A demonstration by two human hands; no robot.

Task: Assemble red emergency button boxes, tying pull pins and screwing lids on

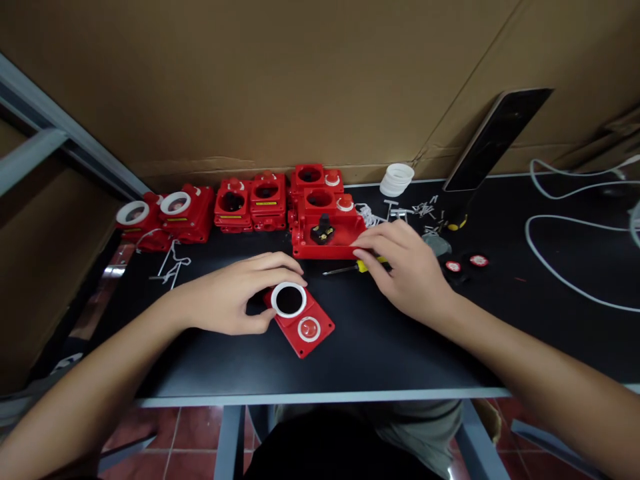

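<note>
My left hand (250, 292) has its thumb and fingers around a white ring (273, 300) seated on a red cover plate (320, 325). The plate lies tilted on the black table and carries a clear round lens in a smaller white ring. With thumb and fingers, my right hand (400, 267) pinches the right edge of an open red box (325, 252). Inside that box sits a black part with brass contacts (323, 231). A screwdriver (345, 269) with a yellow handle lies just in front of the box, partly hidden by my right hand.
Several assembled red boxes (233, 205) line the back left; two (193, 217) wear white rings. A stack of white rings (397, 180), loose screws (425, 208) and black round parts with red-white labels (479, 261) lie right. A dark panel (497, 140) leans on the cardboard wall; white cable (565, 277) loops nearby.
</note>
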